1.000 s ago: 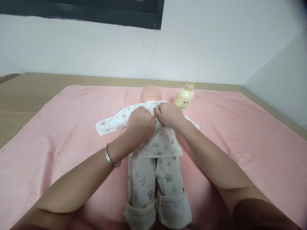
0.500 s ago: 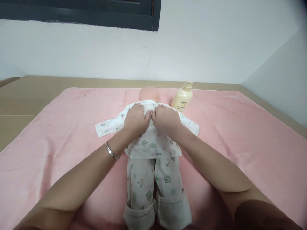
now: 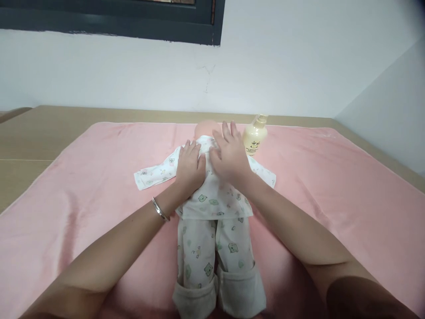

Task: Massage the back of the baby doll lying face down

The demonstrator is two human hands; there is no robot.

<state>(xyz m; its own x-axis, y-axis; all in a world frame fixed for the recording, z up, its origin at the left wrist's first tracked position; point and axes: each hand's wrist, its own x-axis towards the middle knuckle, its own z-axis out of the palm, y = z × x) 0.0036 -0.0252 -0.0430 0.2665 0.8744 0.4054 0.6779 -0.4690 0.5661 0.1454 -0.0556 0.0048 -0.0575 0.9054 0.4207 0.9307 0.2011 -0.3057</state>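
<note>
A baby doll (image 3: 206, 128) lies with its head toward the wall, dressed in a white printed top (image 3: 215, 201) and matching trousers (image 3: 199, 252) with turned-up cuffs. My left hand (image 3: 191, 168) rests on the upper left of the top, fingers stretched out and apart. Over the upper right of the top is my right hand (image 3: 230, 157), slightly blurred, its fingers spread and raised. Whether its palm touches the cloth I cannot tell. My hands hide parts of the doll's shoulders. Just beyond my right hand stands a pale yellow pump bottle (image 3: 255, 135).
A pink blanket (image 3: 99, 186) lies under the doll and covers much of the wooden table (image 3: 23, 141). Behind the table rises a white wall (image 3: 282, 62) with a dark window frame (image 3: 149, 26) at the upper left.
Both hands were side by side with thumbs meeting on the doll's upper back. My right hand has lifted and spread its fingers; my left has straightened its fingers, and the thumbs are apart.
</note>
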